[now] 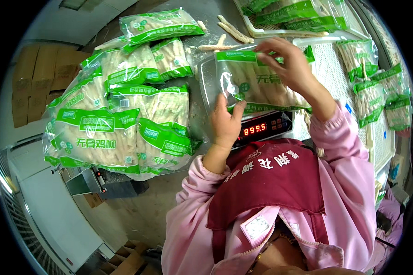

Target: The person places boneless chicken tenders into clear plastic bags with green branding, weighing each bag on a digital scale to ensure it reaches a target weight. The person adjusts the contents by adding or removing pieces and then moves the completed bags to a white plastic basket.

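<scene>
In front of me, a clear and green plastic bag of pale coated strips (257, 80) lies on a scale with a lit red display (261, 128). My left hand (226, 121) is at its lower left corner, thumb and forefinger on either side of the corner; the other fingers are hidden. Over the bag's upper right part arches my right hand (287, 64), its fingers bent and apart, with nothing visible between them. Loose strips (234, 30) lie on the metal table beyond the bag.
At the left is a heap of similar filled bags (96, 133). A white tray (261, 33) at the far side holds more, and further bags (369, 98) lie on a white mesh tray (323, 52) at the right. Cardboard boxes (43, 75) stand beyond the left heap.
</scene>
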Demonstrator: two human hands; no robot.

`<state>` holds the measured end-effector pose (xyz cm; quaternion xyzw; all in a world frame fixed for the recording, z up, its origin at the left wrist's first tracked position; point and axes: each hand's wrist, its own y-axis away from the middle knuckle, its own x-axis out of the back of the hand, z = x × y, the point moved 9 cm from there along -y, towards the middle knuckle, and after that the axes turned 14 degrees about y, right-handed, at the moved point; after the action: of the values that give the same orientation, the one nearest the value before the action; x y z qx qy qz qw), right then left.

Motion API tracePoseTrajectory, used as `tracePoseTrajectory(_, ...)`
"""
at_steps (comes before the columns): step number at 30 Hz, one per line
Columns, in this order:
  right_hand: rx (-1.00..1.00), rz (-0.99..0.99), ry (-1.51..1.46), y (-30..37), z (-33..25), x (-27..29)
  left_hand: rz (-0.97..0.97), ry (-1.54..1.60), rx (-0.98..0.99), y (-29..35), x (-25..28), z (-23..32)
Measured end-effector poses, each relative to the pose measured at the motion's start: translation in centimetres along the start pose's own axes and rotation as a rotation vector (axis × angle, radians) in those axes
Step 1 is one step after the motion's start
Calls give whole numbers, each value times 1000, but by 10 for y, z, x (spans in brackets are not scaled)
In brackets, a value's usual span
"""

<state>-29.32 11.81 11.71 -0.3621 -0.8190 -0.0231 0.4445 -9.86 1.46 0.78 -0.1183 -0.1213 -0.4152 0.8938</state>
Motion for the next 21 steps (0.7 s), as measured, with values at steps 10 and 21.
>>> tracePoseTrajectory(10, 121, -429, 146, -84, 14, -145, 36, 383, 35, 6, -11, -12)
tracePoseTrajectory(21, -70, 222, -715, -56, -51, 76, 20, 973, -121, -28, 37, 88)
